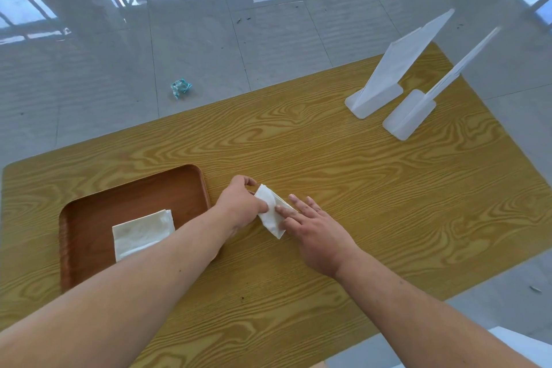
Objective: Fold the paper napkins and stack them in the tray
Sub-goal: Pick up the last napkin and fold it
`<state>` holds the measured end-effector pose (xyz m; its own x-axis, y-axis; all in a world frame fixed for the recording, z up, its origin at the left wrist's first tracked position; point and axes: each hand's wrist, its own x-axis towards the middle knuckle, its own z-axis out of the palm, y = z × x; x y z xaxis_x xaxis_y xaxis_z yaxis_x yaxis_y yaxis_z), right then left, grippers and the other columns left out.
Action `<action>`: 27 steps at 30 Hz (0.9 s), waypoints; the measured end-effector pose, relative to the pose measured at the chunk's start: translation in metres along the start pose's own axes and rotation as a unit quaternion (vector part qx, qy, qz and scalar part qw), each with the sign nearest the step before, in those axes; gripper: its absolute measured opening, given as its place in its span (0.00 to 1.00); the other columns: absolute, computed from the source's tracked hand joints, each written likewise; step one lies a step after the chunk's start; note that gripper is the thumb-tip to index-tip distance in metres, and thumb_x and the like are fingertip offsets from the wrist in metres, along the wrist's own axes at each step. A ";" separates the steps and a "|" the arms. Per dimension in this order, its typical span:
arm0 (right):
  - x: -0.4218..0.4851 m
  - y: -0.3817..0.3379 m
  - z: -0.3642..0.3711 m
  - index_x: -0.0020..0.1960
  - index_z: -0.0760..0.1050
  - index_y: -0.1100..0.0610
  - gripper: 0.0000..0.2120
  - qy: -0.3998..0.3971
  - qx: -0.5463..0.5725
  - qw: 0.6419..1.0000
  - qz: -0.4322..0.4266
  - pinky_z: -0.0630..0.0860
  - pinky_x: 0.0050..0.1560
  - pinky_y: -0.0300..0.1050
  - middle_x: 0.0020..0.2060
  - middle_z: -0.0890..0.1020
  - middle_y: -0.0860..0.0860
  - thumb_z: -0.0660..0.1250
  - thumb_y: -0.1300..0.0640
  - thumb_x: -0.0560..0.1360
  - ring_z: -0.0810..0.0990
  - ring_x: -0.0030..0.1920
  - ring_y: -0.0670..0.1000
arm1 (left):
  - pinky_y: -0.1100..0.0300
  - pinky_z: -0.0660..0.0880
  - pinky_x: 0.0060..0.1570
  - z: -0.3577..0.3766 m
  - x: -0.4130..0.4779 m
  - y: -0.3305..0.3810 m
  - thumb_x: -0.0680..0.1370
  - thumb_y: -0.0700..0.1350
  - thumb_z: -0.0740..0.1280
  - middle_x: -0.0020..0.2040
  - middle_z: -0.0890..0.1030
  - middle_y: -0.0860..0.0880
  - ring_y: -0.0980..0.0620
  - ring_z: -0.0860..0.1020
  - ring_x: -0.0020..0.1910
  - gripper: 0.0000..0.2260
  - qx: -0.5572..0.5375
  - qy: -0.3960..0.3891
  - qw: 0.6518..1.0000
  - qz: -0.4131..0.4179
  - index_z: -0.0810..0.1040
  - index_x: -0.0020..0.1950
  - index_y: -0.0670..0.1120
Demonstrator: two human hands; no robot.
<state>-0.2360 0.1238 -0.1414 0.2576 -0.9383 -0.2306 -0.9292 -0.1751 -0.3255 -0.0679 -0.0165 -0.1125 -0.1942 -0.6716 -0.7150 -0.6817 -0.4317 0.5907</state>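
Napkin (pixel 270 210), blank and unprinted, lies pressed under both hands.

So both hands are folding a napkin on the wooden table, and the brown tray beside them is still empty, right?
Not quite. The head view shows the brown tray already holds a folded napkin. The rest is right: the left hand and right hand are working a napkin on the wooden table.

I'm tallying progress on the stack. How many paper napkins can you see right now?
2. One folded napkin lies in the tray, partly behind the left forearm; it may hide more beneath. The other napkin is on the table, held between the left hand and right hand.
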 end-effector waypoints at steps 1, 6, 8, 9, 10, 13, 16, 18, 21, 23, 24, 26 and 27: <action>0.000 -0.001 0.000 0.69 0.72 0.54 0.21 -0.001 0.001 1.000 0.000 0.38 0.81 0.51 0.82 0.58 0.46 0.56 0.66 0.78 0.44 0.83 0.52 | 0.54 0.81 0.46 0.000 -0.002 0.001 0.70 0.38 0.77 0.54 0.81 0.49 0.49 0.82 0.50 0.25 -0.020 -0.001 1.000 -0.009 0.73 0.63 0.54; 0.003 -0.020 -0.005 0.71 0.72 0.52 0.21 0.152 0.216 0.949 0.175 0.67 0.73 0.48 0.71 0.75 0.47 0.63 0.58 0.78 0.68 0.73 0.48 | 0.48 0.82 0.48 -0.009 -0.012 0.000 0.72 0.35 0.73 0.52 0.84 0.46 0.46 0.85 0.50 0.22 -0.079 -0.022 0.997 -0.009 0.77 0.62 0.52; 0.011 -0.031 -0.011 0.71 0.70 0.52 0.24 0.219 0.351 0.859 0.301 0.77 0.57 0.47 0.62 0.77 0.45 0.70 0.52 0.77 0.79 0.57 0.48 | 0.52 0.80 0.43 -0.018 -0.018 -0.002 0.73 0.35 0.72 0.52 0.87 0.46 0.50 0.85 0.46 0.21 -0.161 -0.049 0.986 -0.004 0.77 0.63 0.51; 0.018 -0.036 -0.014 0.71 0.69 0.53 0.24 0.207 0.454 0.797 0.341 0.80 0.51 0.48 0.58 0.79 0.47 0.72 0.51 0.77 0.82 0.51 0.48 | 0.54 0.78 0.43 -0.024 -0.022 -0.003 0.73 0.34 0.72 0.53 0.87 0.46 0.52 0.85 0.44 0.21 -0.199 -0.062 0.978 -0.001 0.77 0.63 0.51; 0.026 -0.040 -0.017 0.70 0.70 0.56 0.24 0.175 0.574 0.715 0.359 0.82 0.47 0.50 0.55 0.82 0.50 0.73 0.52 0.78 0.83 0.46 0.49 | 0.55 0.77 0.43 -0.031 -0.025 -0.006 0.74 0.33 0.72 0.54 0.88 0.45 0.52 0.84 0.44 0.21 -0.226 -0.070 0.972 0.003 0.77 0.63 0.51; 0.044 -0.052 -0.027 0.64 0.78 0.60 0.13 0.068 0.779 0.529 0.329 0.83 0.44 0.50 0.49 0.86 0.56 0.70 0.59 0.80 0.85 0.43 0.53 | 0.54 0.76 0.45 -0.050 -0.035 -0.013 0.75 0.33 0.72 0.56 0.87 0.44 0.51 0.84 0.46 0.21 -0.256 -0.079 0.963 0.015 0.77 0.64 0.49; 0.060 -0.064 -0.035 0.61 0.82 0.58 0.11 0.038 0.782 0.550 0.290 0.82 0.43 0.50 0.48 0.87 0.57 0.67 0.64 0.80 0.85 0.42 0.55 | 0.51 0.74 0.49 -0.070 -0.044 -0.024 0.72 0.43 0.77 0.60 0.86 0.46 0.48 0.83 0.54 0.25 -0.251 -0.058 0.966 0.021 0.76 0.68 0.48; 0.072 -0.075 -0.042 0.60 0.81 0.58 0.11 0.022 0.777 0.565 0.277 0.82 0.42 0.50 0.47 0.87 0.57 0.67 0.66 0.80 0.86 0.42 0.55 | 0.50 0.75 0.53 -0.089 -0.048 -0.034 0.68 0.50 0.79 0.62 0.84 0.47 0.47 0.81 0.57 0.31 -0.254 -0.065 0.965 0.013 0.76 0.69 0.49; 0.091 -0.095 -0.051 0.62 0.81 0.59 0.12 -0.016 0.765 0.593 0.253 0.81 0.45 0.50 0.48 0.87 0.57 0.66 0.66 0.80 0.86 0.43 0.54 | 0.52 0.76 0.53 -0.121 -0.053 -0.054 0.71 0.47 0.80 0.59 0.85 0.46 0.48 0.81 0.54 0.26 -0.277 -0.110 0.954 0.002 0.78 0.68 0.49; 0.102 -0.108 -0.054 0.63 0.81 0.59 0.13 -0.037 0.752 0.612 0.243 0.82 0.46 0.50 0.50 0.87 0.56 0.66 0.66 0.81 0.86 0.45 0.54 | 0.55 0.77 0.47 -0.138 -0.053 -0.067 0.75 0.41 0.77 0.52 0.87 0.47 0.50 0.83 0.47 0.19 -0.286 -0.098 0.953 0.002 0.80 0.65 0.46; 0.108 -0.115 -0.056 0.62 0.81 0.59 0.12 -0.044 0.741 0.625 0.241 0.82 0.44 0.50 0.51 0.88 0.56 0.66 0.65 0.81 0.86 0.46 0.54 | 0.56 0.78 0.45 -0.145 -0.053 -0.074 0.77 0.40 0.76 0.48 0.87 0.47 0.51 0.83 0.43 0.15 -0.279 -0.080 0.957 0.005 0.81 0.63 0.44; 0.121 -0.130 -0.056 0.60 0.82 0.58 0.10 -0.048 0.694 0.675 0.245 0.82 0.39 0.47 0.49 0.87 0.57 0.67 0.62 0.82 0.86 0.44 0.53 | 0.58 0.77 0.42 -0.159 -0.053 -0.088 0.78 0.42 0.75 0.43 0.87 0.49 0.53 0.83 0.37 0.09 -0.247 -0.032 0.968 0.014 0.84 0.58 0.43; 0.126 -0.136 -0.055 0.58 0.83 0.59 0.08 -0.046 0.655 0.712 0.250 0.82 0.37 0.47 0.47 0.87 0.58 0.67 0.60 0.82 0.85 0.41 0.53 | 0.58 0.77 0.41 -0.164 -0.052 -0.095 0.79 0.44 0.75 0.41 0.86 0.50 0.53 0.83 0.36 0.08 -0.228 -0.006 0.973 0.020 0.85 0.55 0.43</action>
<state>-0.0919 0.0127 -0.0757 0.0543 -0.7512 -0.6578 0.1179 0.6590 -0.7428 0.1225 -0.0393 -0.0701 -0.2247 -0.6876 -0.6905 -0.2899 -0.6293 0.7210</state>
